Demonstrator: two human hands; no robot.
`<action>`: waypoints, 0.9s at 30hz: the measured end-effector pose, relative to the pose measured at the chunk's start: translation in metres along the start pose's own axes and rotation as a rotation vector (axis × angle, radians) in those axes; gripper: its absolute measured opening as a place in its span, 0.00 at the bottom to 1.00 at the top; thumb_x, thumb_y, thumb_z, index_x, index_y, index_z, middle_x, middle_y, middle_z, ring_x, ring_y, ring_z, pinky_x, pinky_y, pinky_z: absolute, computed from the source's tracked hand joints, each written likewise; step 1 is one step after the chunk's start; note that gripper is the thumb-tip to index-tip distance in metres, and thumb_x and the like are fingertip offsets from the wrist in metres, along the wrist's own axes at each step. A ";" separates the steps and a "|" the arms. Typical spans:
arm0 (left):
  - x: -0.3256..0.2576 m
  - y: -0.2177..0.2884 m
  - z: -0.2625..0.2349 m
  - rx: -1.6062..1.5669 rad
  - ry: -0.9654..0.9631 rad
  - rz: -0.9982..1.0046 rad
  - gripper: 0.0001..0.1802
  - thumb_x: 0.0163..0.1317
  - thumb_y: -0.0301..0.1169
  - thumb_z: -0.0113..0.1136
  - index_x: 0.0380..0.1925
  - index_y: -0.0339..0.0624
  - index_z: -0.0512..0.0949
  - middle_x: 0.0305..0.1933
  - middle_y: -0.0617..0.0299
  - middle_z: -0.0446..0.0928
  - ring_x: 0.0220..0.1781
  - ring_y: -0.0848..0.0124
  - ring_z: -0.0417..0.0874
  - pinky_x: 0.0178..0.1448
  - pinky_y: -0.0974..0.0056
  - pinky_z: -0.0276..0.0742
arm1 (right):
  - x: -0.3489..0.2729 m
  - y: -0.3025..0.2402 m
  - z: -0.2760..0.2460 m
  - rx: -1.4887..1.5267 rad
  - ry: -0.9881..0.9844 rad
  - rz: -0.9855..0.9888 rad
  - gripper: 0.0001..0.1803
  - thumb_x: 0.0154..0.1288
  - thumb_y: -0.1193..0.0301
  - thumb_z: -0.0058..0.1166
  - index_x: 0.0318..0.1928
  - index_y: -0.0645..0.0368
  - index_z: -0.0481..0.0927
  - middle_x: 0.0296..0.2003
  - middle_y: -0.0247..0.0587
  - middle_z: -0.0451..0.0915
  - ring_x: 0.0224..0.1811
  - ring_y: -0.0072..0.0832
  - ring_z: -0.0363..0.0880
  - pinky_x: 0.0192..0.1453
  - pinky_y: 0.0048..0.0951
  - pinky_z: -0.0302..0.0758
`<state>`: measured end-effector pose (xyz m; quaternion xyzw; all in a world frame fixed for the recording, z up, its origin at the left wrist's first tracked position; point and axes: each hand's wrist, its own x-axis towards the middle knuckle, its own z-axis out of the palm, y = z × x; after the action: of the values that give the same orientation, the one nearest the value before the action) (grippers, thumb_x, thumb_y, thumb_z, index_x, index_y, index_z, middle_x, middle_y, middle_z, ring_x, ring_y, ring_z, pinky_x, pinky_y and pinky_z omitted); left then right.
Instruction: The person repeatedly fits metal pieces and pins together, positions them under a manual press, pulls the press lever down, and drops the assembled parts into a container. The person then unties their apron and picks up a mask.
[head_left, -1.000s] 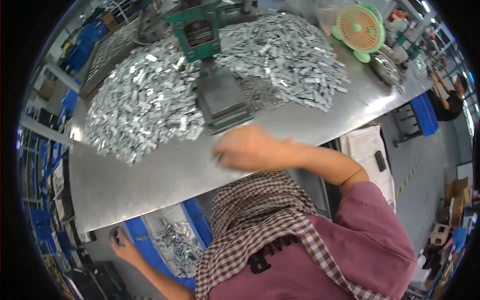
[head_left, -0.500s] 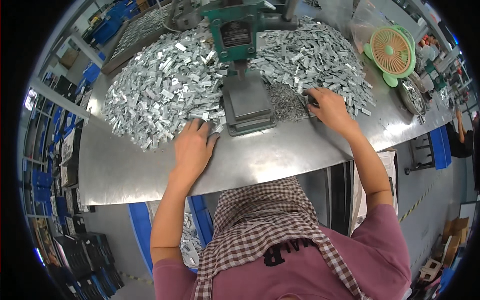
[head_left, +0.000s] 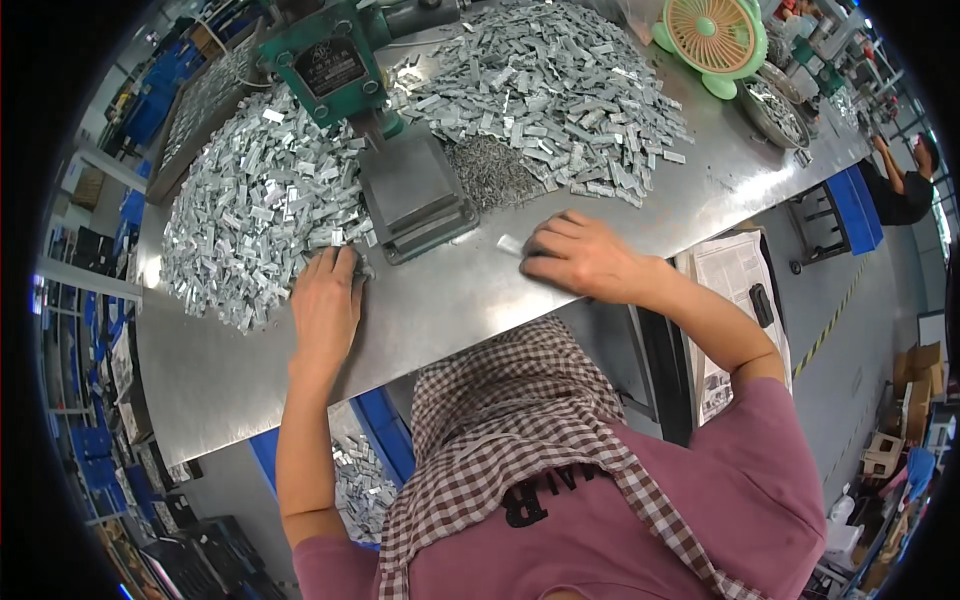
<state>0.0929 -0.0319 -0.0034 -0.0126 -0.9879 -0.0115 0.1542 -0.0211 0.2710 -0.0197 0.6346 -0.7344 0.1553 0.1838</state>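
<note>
My right hand (head_left: 590, 260), above the steel table near its front edge, is closed on a small flat metal piece (head_left: 510, 245) that sticks out past the fingertips. My left hand (head_left: 325, 310) rests at the near edge of the left heap of silvery metal pieces (head_left: 270, 200), its fingers curled down; whatever they pinch is hidden. Between the heaps stands a green hand press (head_left: 325, 65) with a dark steel block (head_left: 408, 185) under its ram. Beside the block lies a patch of fine metal scraps (head_left: 490, 172).
Another heap of metal pieces (head_left: 560, 90) covers the far side of the steel table (head_left: 440, 300). A green fan (head_left: 710, 40) and a bowl of parts (head_left: 772, 112) stand at the right. Below the table is a blue bin (head_left: 385, 425). Another person (head_left: 905, 180) is far right.
My right hand has come from the scraps' right side toward the table's front edge, and a metal piece now shows in its fingers. The whole view has turned and shifted; my left hand stays by its heap.
</note>
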 end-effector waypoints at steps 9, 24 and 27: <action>-0.019 -0.004 -0.019 -0.238 0.169 -0.125 0.14 0.54 0.24 0.55 0.43 0.39 0.73 0.31 0.50 0.76 0.33 0.52 0.77 0.37 0.54 0.71 | 0.050 -0.035 0.040 0.020 -0.025 0.184 0.15 0.55 0.70 0.50 0.44 0.57 0.76 0.36 0.38 0.77 0.41 0.33 0.72 0.44 0.33 0.69; -0.100 -0.079 -0.071 -0.404 0.282 -0.526 0.11 0.55 0.31 0.58 0.34 0.33 0.78 0.25 0.52 0.79 0.26 0.67 0.79 0.33 0.67 0.71 | 0.159 -0.244 0.186 0.840 0.035 -0.421 0.12 0.50 0.75 0.49 0.39 0.57 0.73 0.31 0.38 0.72 0.41 0.32 0.71 0.43 0.33 0.69; -0.113 -0.078 -0.070 -0.550 0.332 -0.592 0.09 0.55 0.27 0.57 0.34 0.31 0.78 0.27 0.58 0.81 0.32 0.77 0.80 0.38 0.71 0.73 | 0.118 -0.242 0.290 0.485 -0.128 -0.487 0.17 0.56 0.69 0.51 0.47 0.58 0.72 0.41 0.39 0.75 0.48 0.33 0.71 0.49 0.38 0.68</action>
<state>0.2193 -0.1144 0.0272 0.2326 -0.8710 -0.3197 0.2918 0.1823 -0.0017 -0.2219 0.8249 -0.5133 0.2365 0.0129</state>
